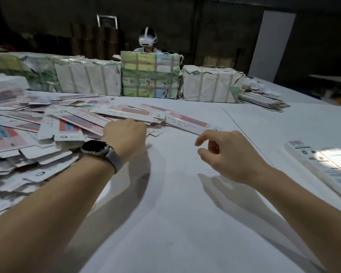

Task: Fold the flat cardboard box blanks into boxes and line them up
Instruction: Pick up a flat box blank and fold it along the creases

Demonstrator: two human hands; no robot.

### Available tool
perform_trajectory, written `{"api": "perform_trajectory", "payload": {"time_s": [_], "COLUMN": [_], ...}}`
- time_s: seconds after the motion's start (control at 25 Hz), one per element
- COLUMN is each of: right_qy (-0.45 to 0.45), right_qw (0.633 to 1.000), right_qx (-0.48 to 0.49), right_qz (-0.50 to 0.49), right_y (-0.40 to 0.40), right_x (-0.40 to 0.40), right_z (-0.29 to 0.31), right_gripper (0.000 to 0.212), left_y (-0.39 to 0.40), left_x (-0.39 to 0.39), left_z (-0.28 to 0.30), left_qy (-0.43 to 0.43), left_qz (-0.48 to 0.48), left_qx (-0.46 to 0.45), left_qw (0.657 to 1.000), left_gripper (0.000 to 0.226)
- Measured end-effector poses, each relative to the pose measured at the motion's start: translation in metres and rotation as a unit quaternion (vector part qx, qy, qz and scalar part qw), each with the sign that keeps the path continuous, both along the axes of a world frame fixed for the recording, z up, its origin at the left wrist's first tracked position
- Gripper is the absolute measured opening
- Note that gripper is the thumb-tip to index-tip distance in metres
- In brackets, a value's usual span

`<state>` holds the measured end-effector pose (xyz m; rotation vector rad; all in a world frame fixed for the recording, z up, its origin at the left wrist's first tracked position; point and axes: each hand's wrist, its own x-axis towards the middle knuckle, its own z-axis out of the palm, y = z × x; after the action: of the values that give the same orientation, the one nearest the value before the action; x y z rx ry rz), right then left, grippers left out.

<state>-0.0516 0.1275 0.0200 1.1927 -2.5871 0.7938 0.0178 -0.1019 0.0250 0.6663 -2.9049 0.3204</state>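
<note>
A loose pile of flat box blanks (47, 131), white with pink and blue print, covers the left of the white table (175, 203). My left hand (126, 136), with a watch (96, 149) on the wrist, reaches onto the pile's right edge. Its fingers curl downward out of sight, so any hold on a blank is hidden. One long blank (187, 121) sticks out to the right of the pile. My right hand (228, 154) hovers just in front of that blank's near end, fingers loosely curled and holding nothing. A folded box (321, 166) lies at the right edge.
Wrapped bundles stand in a row at the back: a white one (87, 77), a green printed one (152, 75) and another white one (211, 85). A stack of flat blanks (262, 100) lies far right. A person wearing a headset (148, 40) sits behind the bundles.
</note>
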Motion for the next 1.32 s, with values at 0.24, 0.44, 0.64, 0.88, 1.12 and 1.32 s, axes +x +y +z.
{"api": "perform_trajectory", "payload": {"time_s": [0.24,0.44,0.64,0.88,1.12,1.32], "right_qy": [0.002,0.002,0.009,0.023,0.015,0.013], "right_qw": [1.000,1.000,0.998,0.983,0.958,0.919], "right_qx": [-0.011,-0.023,-0.069,-0.171,-0.263,-0.339], "right_qz": [-0.001,-0.003,0.012,0.063,0.111,0.199], "right_y": [0.000,0.000,-0.002,-0.004,0.001,0.006], "right_x": [0.001,0.000,-0.002,0.000,0.006,0.021], "right_z": [0.001,0.001,0.000,0.003,0.018,0.046], "right_gripper": [0.016,0.017,0.017,0.036,0.039,0.002], "left_y": [0.019,0.027,0.035,0.061,0.080,0.082], "left_x": [0.001,0.002,0.002,0.017,0.035,0.044], "left_z": [0.008,0.012,0.019,0.044,0.073,0.090], "left_qy": [0.098,0.212,0.283,0.359,0.377,0.492], "left_qz": [-0.022,-0.096,-0.222,-0.277,-0.358,-0.403], "left_qx": [-0.053,-0.081,0.028,-0.008,0.103,0.339], "left_qw": [0.994,0.969,0.933,0.891,0.848,0.693], "left_gripper": [0.011,0.016,0.029,0.022,0.020,0.013]}}
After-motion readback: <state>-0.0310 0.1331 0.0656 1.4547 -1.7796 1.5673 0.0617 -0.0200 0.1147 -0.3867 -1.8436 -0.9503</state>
